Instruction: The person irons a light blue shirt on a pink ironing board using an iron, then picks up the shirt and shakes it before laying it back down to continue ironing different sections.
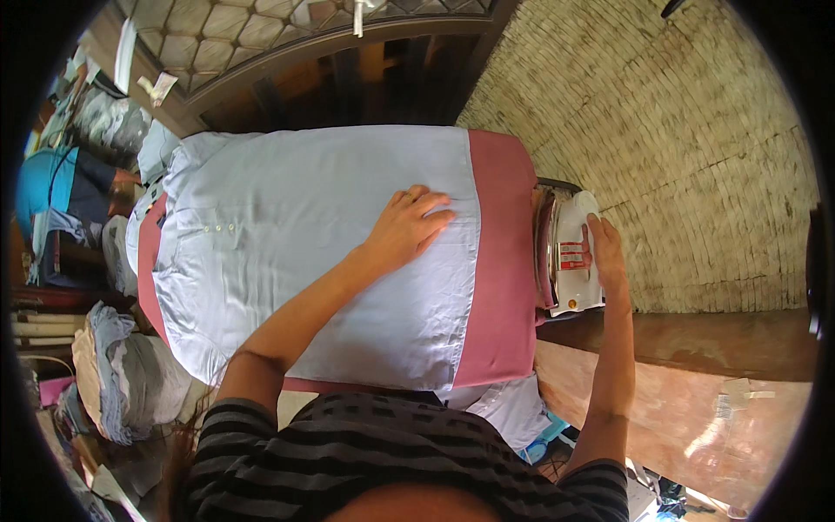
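A pale blue shirt [322, 191] with a short row of buttons lies spread over a red-covered ironing board [504, 261]. My left hand [410, 226] rests on the cloth near the shirt's hem, its fingers loosely bent and apart, holding nothing. At the board's right end sits a white iron [572, 283] with a red label on its side. My right hand [607, 248] is closed around the iron's outer side, thumb toward the label; part of the grip is hidden behind the hand.
Piles of folded clothes [148, 374] crowd the left side. Behind the board stands a dark wooden panel with a lattice grille [235, 35]. A woven mat wall or floor [678, 165] spans the right, above a wooden ledge [696, 344]. White cloth [513, 409] hangs below the near edge.
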The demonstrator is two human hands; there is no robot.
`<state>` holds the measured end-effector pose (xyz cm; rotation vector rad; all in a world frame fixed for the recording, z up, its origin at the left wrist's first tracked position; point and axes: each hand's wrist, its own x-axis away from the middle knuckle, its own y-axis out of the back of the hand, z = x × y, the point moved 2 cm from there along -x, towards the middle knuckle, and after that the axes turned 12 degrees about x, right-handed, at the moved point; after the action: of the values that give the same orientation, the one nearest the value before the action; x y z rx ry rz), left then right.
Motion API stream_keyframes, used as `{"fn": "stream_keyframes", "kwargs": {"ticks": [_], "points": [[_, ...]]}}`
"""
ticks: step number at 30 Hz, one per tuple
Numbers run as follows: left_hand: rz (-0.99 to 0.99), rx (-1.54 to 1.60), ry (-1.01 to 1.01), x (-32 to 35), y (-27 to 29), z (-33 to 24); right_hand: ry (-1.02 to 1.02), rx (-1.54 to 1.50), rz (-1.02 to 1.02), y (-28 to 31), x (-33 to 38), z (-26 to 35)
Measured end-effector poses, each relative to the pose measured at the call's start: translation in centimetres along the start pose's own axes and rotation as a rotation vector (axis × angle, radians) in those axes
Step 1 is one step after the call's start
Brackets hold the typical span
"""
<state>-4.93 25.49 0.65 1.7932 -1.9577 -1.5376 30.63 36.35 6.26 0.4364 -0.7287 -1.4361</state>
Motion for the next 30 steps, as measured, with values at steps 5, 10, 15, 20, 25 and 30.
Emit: {"fn": "stream_keyframes", "kwargs": {"ticks": [5, 10, 15, 20, 25, 30], "points": [[0.259, -0.116, -0.112, -6.1, -4.0, 2.3, 0.026, 0.086, -0.006, 0.2, -0.5, -1.2], [0.444, -0.071, -0.110, -9.5, -4.5, 3.0, 0.621, 0.795, -0.798, -0.5, 3.6, 2.1], [0.384, 0.136, -0.175, -8.7, -3.4, 5.1, 0.619, 0.613, -0.350, -10.9, 13.8, 1.2], [0.107, 0.198, -0.275, -7.3, -4.9, 5.4, 0.430, 0.569, -0.357, -16.9, 19.1, 1.0], [-0.078, 0.259, -0.243, -6.2, -4.2, 4.3, 0.410, 0.605, -0.296, -18.4, 19.6, -0.1], [-0.101, 0.272, -0.179, -5.6, -4.4, 3.4, 0.402, 0.472, -0.261, -17.4, 19.7, -1.3]]}}
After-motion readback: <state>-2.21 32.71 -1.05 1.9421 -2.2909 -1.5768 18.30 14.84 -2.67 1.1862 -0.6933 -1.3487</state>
